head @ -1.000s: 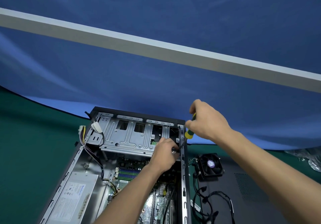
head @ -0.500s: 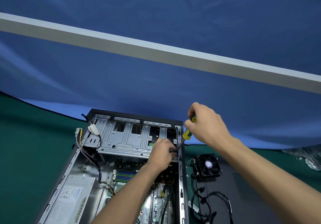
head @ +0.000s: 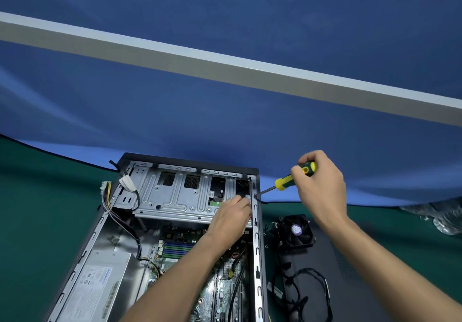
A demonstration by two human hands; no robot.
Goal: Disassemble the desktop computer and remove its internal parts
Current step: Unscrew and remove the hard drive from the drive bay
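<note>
Screwdriver (head: 290,181) with yellow-green handle is gripped in the curled right hand (head: 321,186), its tip set against the outer right wall of the open computer case (head: 256,221). Left hand (head: 231,218) is laid inside on the drive cage (head: 175,196), fingertips at that wall; whether anything is pinched cannot be told.

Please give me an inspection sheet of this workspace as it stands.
Surface: green mat.
Job's things: open computer case with drive cage, power supply, motherboard.
Clutter: removed fan on a dark side panel.
Hands: right hand grips the screwdriver, tip at the case's right rail; left hand reaches inside by the cage.
Cables: black cables on the panel.
Surroundings: blue backdrop.
</note>
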